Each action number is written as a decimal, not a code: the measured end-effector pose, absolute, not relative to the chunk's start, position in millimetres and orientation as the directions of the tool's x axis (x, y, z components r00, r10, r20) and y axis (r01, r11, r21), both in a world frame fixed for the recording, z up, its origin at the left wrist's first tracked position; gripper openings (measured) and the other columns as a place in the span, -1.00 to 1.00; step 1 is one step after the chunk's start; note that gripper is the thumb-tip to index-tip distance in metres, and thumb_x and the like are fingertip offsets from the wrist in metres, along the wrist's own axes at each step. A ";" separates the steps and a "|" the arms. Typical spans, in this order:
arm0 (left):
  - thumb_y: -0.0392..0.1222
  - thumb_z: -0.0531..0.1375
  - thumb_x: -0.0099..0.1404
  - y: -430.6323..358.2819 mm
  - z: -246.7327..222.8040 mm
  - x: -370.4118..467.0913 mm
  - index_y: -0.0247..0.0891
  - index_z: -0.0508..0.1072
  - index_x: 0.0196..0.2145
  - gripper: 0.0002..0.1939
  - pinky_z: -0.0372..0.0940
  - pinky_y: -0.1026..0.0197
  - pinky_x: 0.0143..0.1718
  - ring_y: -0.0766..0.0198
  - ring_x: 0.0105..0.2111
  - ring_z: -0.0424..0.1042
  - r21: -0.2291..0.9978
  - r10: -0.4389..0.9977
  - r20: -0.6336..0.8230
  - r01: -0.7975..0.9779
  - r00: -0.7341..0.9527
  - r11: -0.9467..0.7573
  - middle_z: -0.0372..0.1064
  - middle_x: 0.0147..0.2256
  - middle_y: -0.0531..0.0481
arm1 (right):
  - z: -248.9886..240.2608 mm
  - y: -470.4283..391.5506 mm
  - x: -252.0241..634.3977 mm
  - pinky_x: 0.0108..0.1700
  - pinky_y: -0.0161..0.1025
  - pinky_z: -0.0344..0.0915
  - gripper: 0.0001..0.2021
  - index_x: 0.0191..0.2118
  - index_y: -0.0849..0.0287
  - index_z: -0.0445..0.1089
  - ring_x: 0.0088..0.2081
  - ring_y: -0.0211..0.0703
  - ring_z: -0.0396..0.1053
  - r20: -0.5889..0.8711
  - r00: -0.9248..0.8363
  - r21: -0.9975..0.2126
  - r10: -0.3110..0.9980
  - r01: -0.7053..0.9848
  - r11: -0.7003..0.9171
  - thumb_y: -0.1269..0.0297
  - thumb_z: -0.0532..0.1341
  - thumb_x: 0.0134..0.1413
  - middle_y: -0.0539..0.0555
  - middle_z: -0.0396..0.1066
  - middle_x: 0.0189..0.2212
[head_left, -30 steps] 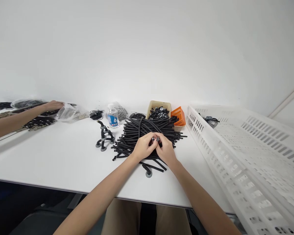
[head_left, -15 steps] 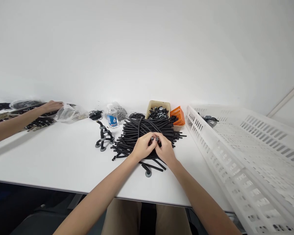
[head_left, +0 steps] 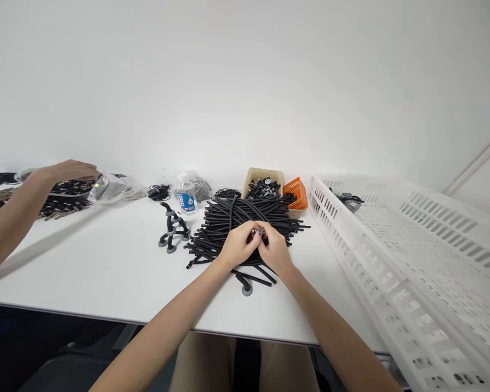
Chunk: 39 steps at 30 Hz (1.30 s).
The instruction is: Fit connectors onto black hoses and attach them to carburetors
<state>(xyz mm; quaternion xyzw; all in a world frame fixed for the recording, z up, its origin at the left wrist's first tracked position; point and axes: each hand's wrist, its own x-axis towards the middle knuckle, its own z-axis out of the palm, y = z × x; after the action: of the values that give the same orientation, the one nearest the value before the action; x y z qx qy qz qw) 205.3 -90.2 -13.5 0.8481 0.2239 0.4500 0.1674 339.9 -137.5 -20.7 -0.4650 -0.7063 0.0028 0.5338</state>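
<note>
Parts [head_left: 261, 232], small, dark and shiny, sit between the fingers in the head view, where our left hand [head_left: 239, 244] and right hand [head_left: 274, 249] meet. We have both sets of fingers curled narrow around them, hiding their full shape, over the black tubes [head_left: 216, 218] heaped on the counter [head_left: 106, 261]. Nearer us lies a grey-ringed piece [head_left: 247, 290]; the white crate [head_left: 353, 247] stands at our right.

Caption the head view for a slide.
Bare left hand and right hand hold small shiny parts over piled black tubes beside a slotted white plastic crate.
</note>
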 end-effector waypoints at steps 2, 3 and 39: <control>-0.26 0.02 0.36 -90.0 -13.4 205.3 -0.23 0.31 -0.33 -0.89 0.24 0.24 -0.27 0.28 -0.36 0.34 0.486 0.531 0.686 0.230 0.498 -0.843 0.36 -0.36 0.00 | -20.7 -137.5 339.7 0.01 -0.13 0.38 -0.76 -0.04 0.14 0.35 -0.09 -0.07 0.46 0.752 0.001 -0.501 0.659 0.652 0.570 0.41 0.06 0.22 0.14 0.50 -0.13; -0.26 0.02 0.36 -89.9 -13.3 205.2 -0.22 0.31 -0.33 -0.89 0.25 0.24 -0.26 0.27 -0.36 0.34 0.487 0.532 0.683 0.231 0.500 -0.842 0.36 -0.35 0.00 | -20.8 -137.4 339.7 0.00 -0.13 0.38 -0.76 -0.04 0.14 0.35 -0.09 -0.07 0.46 0.751 0.002 -0.502 0.661 0.651 0.569 0.41 0.06 0.22 0.13 0.50 -0.12; -0.27 0.03 0.36 -90.8 -11.7 204.9 -0.23 0.30 -0.33 -0.90 0.23 0.25 -0.27 0.28 -0.36 0.33 0.485 0.528 0.686 0.227 0.500 -0.845 0.35 -0.36 0.00 | -21.0 -137.2 339.7 0.01 -0.14 0.38 -0.76 -0.04 0.14 0.35 -0.10 -0.07 0.46 0.749 0.006 -0.506 0.663 0.651 0.566 0.40 0.06 0.22 0.13 0.50 -0.14</control>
<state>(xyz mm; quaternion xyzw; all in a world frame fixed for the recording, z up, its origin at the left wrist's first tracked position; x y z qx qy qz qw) 204.9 -90.8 -11.7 0.8495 0.2223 0.4480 0.1683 339.7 -137.2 -21.0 -0.4659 -0.7049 0.0056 0.5349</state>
